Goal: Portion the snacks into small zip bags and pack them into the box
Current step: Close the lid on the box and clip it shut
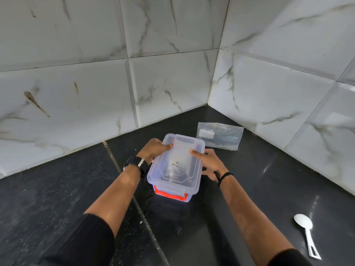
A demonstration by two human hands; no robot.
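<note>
Both hands at the clear rectangular plastic box (173, 187), which stands on the black speckled stone bench (57, 198) between them. Its translucent lid (176, 162) sits on top. An orange-red latch handle (170, 194) shows on the near end.

Left hand (153, 149) grips the lid's left edge, thumb lying over the top, fingers curled down the side. Right hand (208, 162) grips the right edge the same way, thumb on the lid surface.

Through the lid, pale bagged contents with dark marks are visible inside the box; probably small zip bags, but the plastic blurs them.

Black watch (137, 166) on the left wrist, black cord band (223, 176) on the right wrist.

Beyond the right hand, near the tiled wall corner, a flat clear plastic pouch with a white label (220, 138) lies on the bench, well apart from the box. Nearer than the right hand and far out to its right, a white plastic spoon (305, 233) lies bowl up.
</note>
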